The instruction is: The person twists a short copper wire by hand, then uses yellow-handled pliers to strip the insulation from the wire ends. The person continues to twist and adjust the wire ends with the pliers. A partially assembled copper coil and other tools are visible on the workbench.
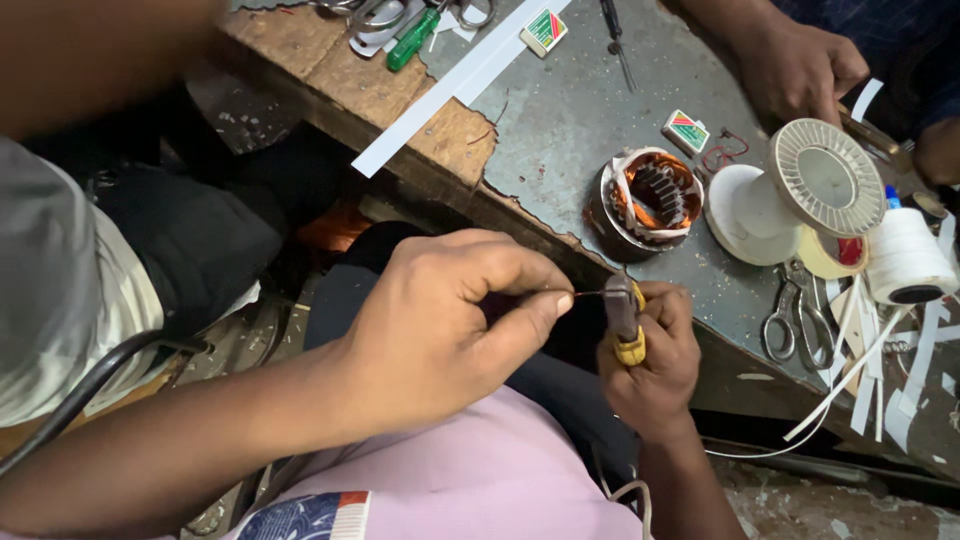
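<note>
My left hand (450, 325) pinches a thin wire (588, 294) between thumb and forefinger, just below the edge of the workbench (560, 110). My right hand (655, 365) grips a small tool with a yellow handle (625, 315), whose dark head meets the wire's end. Both hands hover over my lap, close together. Right above them, on the bench, sits a motor stator (645, 200) with copper windings and white insulation paper.
On the bench lie a white spool (800, 190), a tape roll (835, 255), a white thread reel (905, 255), scissors (795, 315), two matchboxes (544, 30) (686, 130), a long white strip (450, 85) and a green screwdriver (410, 40). Another person's hand (800, 65) rests top right.
</note>
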A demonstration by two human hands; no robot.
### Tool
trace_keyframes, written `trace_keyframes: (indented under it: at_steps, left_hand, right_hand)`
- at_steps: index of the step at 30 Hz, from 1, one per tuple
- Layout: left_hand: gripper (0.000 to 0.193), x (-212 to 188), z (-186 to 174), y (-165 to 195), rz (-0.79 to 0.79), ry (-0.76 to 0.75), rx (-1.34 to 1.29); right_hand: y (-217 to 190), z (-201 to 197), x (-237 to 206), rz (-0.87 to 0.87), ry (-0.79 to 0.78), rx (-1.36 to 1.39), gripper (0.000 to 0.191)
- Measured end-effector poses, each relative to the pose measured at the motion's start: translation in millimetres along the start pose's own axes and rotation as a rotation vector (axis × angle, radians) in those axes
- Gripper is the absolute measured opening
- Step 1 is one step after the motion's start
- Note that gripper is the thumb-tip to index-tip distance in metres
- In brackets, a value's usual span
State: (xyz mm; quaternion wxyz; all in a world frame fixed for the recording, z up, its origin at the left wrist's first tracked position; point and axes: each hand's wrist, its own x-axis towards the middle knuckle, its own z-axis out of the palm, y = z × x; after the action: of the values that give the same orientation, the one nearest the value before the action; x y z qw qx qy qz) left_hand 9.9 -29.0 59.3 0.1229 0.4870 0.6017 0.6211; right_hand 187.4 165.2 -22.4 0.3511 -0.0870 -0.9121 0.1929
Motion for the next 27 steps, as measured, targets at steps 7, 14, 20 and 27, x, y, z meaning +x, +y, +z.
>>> trace_keyframes:
  at_steps: [7,14,20,27]
  left_hand:
    - [0.011,-0.4,3.4,-7.0,-0.001,-0.028,-0.057]
    - [0.015,11.1,-7.2,-17.5,-0.611,-0.378,-0.922]
    - [0.015,15.0,-10.8,-17.6,-0.705,-0.447,-0.926]
    - [0.016,16.6,-11.4,-16.7,-0.704,-0.474,-0.973]
  right_hand:
    - [-2.7,7.4,-2.0,0.008,-0.032,0.038,0.02]
    - [-2.9,2.2,4.6,-0.088,-0.092,0.108,0.02]
    - [-0.8,-1.9,5.2,-0.074,-0.074,0.062,0.018]
    - [0.3,-1.6,5.1,-0.09,-0.064,0.086,0.017]
